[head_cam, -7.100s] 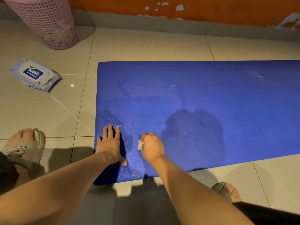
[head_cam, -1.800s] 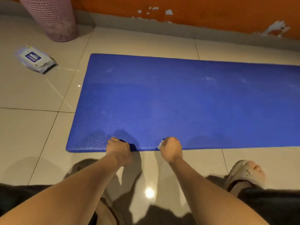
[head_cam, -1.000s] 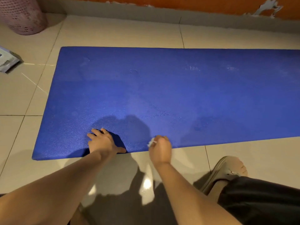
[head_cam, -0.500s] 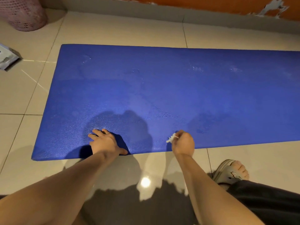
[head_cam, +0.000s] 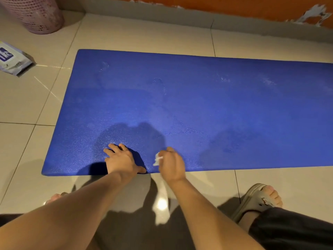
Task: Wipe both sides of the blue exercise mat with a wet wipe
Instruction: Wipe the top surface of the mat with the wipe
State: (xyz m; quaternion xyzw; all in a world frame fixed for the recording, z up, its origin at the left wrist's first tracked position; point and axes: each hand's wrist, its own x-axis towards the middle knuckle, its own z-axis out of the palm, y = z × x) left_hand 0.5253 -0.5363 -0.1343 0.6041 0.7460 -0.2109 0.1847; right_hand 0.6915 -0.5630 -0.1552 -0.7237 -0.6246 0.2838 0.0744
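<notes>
Mat point(head_cam: 198, 109): left hand point(head_cam: 120, 159) flat, pinning the near edge; right hand point(head_cam: 172, 165) beside it pinching wipe point(head_cam: 157, 159), scrubbing.

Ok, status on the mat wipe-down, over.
Left hand flat on mat, near edge. Right hand holds wipe beside it, over the same edge. Mat lying flat. Pack and basket off left, apart from mat.

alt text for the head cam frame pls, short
A person's right hand holds a crumpled wet wipe to the near edge of a blue exercise mat lying flat on a tiled floor, while the left hand presses flat on the mat beside it. A pack of wipes and a pink basket sit at far left.
</notes>
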